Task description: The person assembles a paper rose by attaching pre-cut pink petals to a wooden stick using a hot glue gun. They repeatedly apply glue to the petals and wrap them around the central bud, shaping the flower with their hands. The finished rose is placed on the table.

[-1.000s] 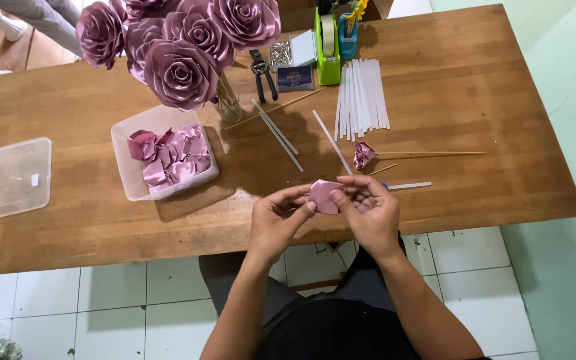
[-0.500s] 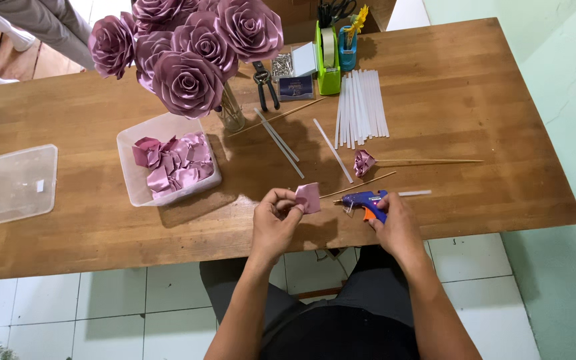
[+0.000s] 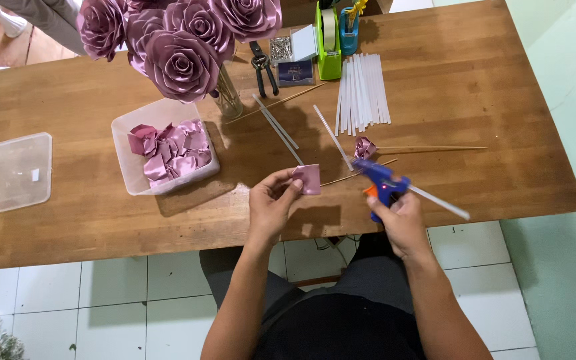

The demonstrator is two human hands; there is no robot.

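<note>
My left hand (image 3: 269, 203) pinches a small folded mauve ribbon petal (image 3: 310, 179) above the front part of the wooden table (image 3: 475, 120). My right hand (image 3: 400, 220) grips a blue glue gun (image 3: 380, 183) with a clear glue stick poking out behind it to the right. The gun's nozzle points left toward the petal, a short gap away. Just beyond the gun lies a small ribbon rosebud on a thin wooden skewer (image 3: 365, 147).
A clear tub of mauve petals (image 3: 168, 150) sits to the left, its lid (image 3: 15, 172) further left. A vase of large mauve ribbon roses (image 3: 181, 40) stands behind. Glue sticks (image 3: 363, 93), pliers (image 3: 261, 65), a green tape dispenser (image 3: 328, 33) lie at the back.
My right hand let go of the petal, took up the blue glue gun from the table and lifted it toward the petal. My left hand kept hold of the petal.
</note>
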